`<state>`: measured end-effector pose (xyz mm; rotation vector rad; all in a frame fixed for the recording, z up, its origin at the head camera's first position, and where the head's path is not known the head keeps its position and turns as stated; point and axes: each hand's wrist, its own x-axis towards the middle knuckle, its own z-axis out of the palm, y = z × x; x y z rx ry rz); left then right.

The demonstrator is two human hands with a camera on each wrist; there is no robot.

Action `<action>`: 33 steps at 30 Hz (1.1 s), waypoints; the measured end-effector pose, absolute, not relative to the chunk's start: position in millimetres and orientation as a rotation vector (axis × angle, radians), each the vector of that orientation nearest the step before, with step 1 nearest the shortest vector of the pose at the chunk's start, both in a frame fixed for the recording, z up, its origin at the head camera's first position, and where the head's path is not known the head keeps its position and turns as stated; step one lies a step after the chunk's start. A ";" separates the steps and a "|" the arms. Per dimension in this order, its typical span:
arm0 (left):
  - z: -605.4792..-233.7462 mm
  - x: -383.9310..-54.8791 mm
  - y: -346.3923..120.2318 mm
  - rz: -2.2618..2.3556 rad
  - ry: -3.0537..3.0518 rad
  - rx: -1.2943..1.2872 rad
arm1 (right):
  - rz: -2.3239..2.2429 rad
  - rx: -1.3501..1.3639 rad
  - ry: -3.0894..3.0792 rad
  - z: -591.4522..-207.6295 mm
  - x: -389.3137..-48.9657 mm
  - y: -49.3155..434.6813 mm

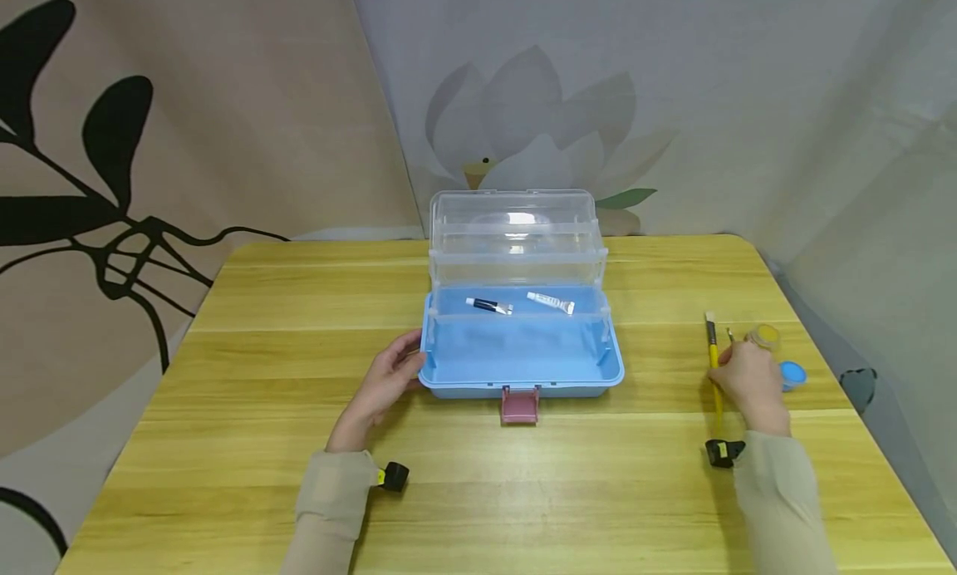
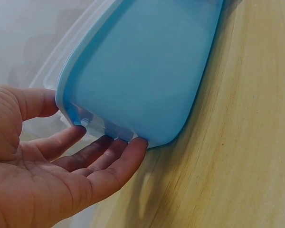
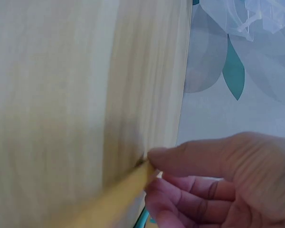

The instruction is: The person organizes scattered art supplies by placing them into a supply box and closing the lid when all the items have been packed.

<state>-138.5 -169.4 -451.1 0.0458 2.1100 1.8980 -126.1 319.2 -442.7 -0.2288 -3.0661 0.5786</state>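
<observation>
A blue storage box with a raised clear lid stands on the table. A black-and-white paint tube and a white paint tube lie in its back part. My left hand holds the box's left end, thumb at the rim and fingertips against the side. At the right, my right hand pinches a yellow-handled paintbrush between thumb and fingers; its bristles point to the back. A thinner brush pokes out beside that hand, mostly hidden.
A small jar with yellow and a blue-lidded pot stand close to my right hand, near the table's right edge. A pink latch hangs down at the box's front. Black wrist cameras sit at both sleeves.
</observation>
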 end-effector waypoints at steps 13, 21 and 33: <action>-451.8 -138.5 -170.9 1.901 2.112 0.054 | 0.714 -0.225 -3.116 -439.4 -132.4 314.0; -450.6 -138.9 -171.3 1.897 2.108 0.061 | 0.789 -0.128 -3.034 -411.7 -139.2 304.5; -449.6 -138.1 -171.3 1.893 2.107 0.060 | 0.603 0.126 -2.942 -345.4 -169.5 271.2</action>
